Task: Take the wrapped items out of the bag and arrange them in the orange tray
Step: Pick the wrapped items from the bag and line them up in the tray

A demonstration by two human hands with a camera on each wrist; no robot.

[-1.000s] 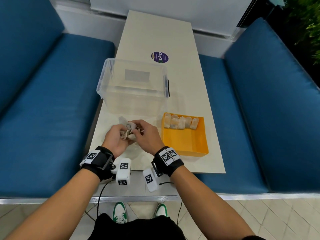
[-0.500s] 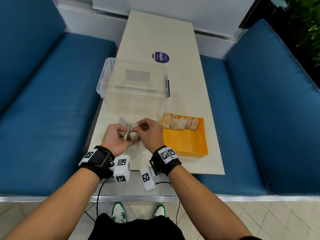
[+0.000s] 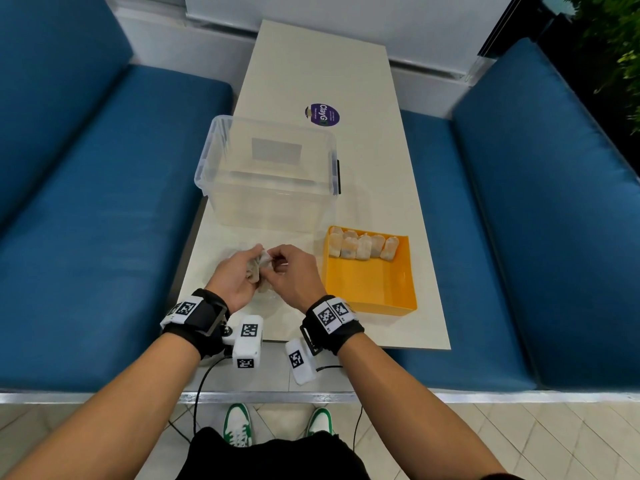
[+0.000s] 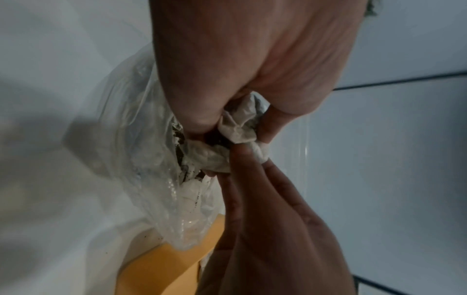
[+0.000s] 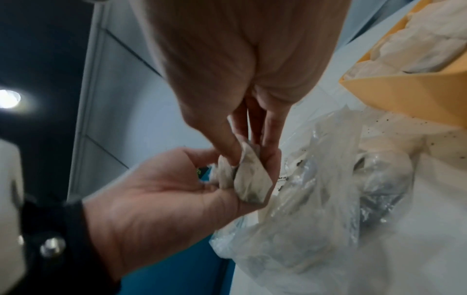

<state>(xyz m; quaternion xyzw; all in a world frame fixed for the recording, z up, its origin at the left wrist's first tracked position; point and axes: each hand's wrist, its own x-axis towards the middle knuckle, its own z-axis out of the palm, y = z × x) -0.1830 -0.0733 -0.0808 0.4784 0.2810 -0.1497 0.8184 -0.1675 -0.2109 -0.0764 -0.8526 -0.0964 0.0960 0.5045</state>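
Note:
On the table's near left, both hands meet over a crumpled clear plastic bag (image 3: 273, 301) (image 5: 316, 199) (image 4: 151, 159). A small wrapped item (image 3: 262, 264) (image 5: 248, 171) (image 4: 237, 127) in white paper is held between them, just above the bag. My left hand (image 3: 255, 259) (image 5: 215, 185) grips it from the left. My right hand (image 3: 273, 264) (image 5: 242, 157) (image 4: 240, 151) pinches it with thumb and fingers. The orange tray (image 3: 367, 285) (image 5: 404, 89) (image 4: 164, 269) stands to the right, with several wrapped items (image 3: 363, 245) in a row along its far wall.
A clear plastic storage box (image 3: 270, 174) stands just behind the hands, and a purple round sticker (image 3: 322, 114) lies further back on the table. Blue sofa cushions (image 3: 86, 220) flank the table on both sides. The table's near edge is close under my wrists.
Both hands stay at the same spot over the bag. The right fingers have shifted a little on the wrapped item.

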